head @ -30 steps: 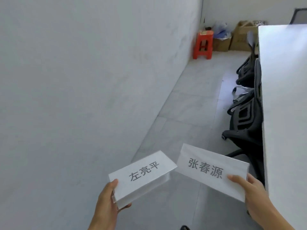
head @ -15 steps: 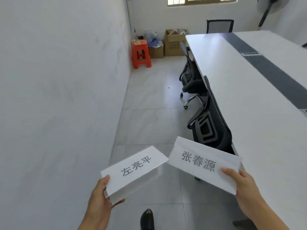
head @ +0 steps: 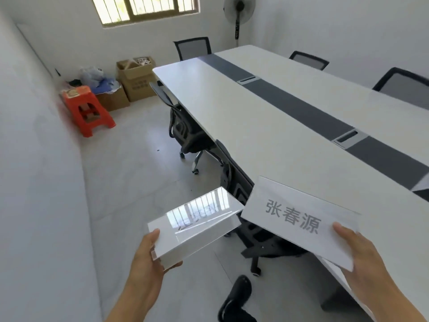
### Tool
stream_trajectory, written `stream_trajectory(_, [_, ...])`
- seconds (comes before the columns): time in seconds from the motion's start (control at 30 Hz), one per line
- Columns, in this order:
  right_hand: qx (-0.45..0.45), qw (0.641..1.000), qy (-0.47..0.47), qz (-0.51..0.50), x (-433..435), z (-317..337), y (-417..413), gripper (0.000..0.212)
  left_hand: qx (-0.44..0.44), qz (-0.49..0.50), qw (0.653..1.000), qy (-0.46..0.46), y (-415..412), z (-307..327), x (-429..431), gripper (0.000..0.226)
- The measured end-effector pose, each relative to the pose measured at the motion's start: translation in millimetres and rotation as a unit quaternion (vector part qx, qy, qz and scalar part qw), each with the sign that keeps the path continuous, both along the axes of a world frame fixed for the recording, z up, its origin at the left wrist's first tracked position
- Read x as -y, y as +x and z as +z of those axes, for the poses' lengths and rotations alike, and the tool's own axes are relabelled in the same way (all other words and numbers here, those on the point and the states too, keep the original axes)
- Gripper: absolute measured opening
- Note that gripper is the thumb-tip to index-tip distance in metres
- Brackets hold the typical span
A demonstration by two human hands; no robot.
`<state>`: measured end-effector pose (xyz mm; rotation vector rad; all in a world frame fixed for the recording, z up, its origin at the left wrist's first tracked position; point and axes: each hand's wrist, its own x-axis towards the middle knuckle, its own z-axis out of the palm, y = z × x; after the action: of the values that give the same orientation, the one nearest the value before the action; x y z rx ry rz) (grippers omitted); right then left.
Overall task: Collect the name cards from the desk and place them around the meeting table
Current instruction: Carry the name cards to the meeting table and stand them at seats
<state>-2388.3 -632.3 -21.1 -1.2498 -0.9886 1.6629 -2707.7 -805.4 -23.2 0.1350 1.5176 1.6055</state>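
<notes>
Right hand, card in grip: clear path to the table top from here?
Probably yes: the right hand holds its name card right at the meeting table's near edge, and nothing stands between them; the chair sits below.

Grey characters "张春源" stand on the right name card [head: 299,225]; window glare washes out the lettering on the left name card [head: 197,225]. Print on a cardboard box [head: 139,83] is too small to read.

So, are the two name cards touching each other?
Cannot tell. In the head view a corner of the glare-covered card meets the left edge of the 张春源 card with no visible gap, but their depths may differ.
</notes>
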Motion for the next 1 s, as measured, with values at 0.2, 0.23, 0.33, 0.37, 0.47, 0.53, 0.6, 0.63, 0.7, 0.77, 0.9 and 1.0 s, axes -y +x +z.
stream_trajectory(0.2, [-0.031,0.992,-0.056,-0.111,-97,-16,-38,0.014,-0.001,-0.063,0.998,-0.025,-46,-3,-133,0.033])
stream_trajectory(0.23, [-0.030,0.990,-0.067,-0.117,-113,-18,-47,0.014,-0.002,-0.075,0.997,-0.028,-56,1,-153,0.035])
stream_trajectory(0.33, [-0.021,0.987,-0.094,-0.129,-163,-36,-71,0.016,-0.019,-0.099,0.995,-0.025,-85,7,-210,0.032])
stream_trajectory(0.37, [-0.011,0.984,-0.108,-0.145,-177,-42,-78,0.016,-0.022,-0.104,0.994,-0.029,-92,8,-227,0.029])
stream_trajectory(0.47, [0.029,0.972,-0.137,-0.191,-219,-59,-94,0.020,-0.014,-0.132,0.991,-0.029,-114,11,-270,0.029])
stream_trajectory(0.53, [0.063,0.961,-0.147,-0.224,-248,-70,-100,0.028,-0.013,-0.159,0.987,-0.036,-127,11,-302,0.032])
stream_trajectory(0.6, [0.098,0.954,-0.135,-0.251,-280,-79,-103,0.026,-0.016,-0.186,0.981,-0.044,-141,5,-338,0.032])
stream_trajectory(0.63, [0.119,0.949,-0.132,-0.259,-294,-81,-105,0.024,-0.018,-0.200,0.978,-0.049,-147,2,-357,0.032])
stream_trajectory(0.7, [0.140,0.947,-0.118,-0.265,-322,-87,-108,0.024,-0.019,-0.227,0.972,-0.062,-157,-4,-394,0.030])
stream_trajectory(0.77, [0.155,0.948,-0.099,-0.261,-345,-92,-110,0.034,-0.012,-0.246,0.966,-0.082,-166,-8,-430,0.026])
stream_trajectory(0.9, [0.225,0.939,-0.076,-0.249,-385,-95,-116,0.028,-0.005,-0.292,0.951,-0.106,-189,-10,-505,0.020])
stream_trajectory(1.0, [0.288,0.923,-0.081,-0.244,-407,-105,-113,0.030,-0.021,-0.331,0.937,-0.106,-199,-19,-553,0.023])
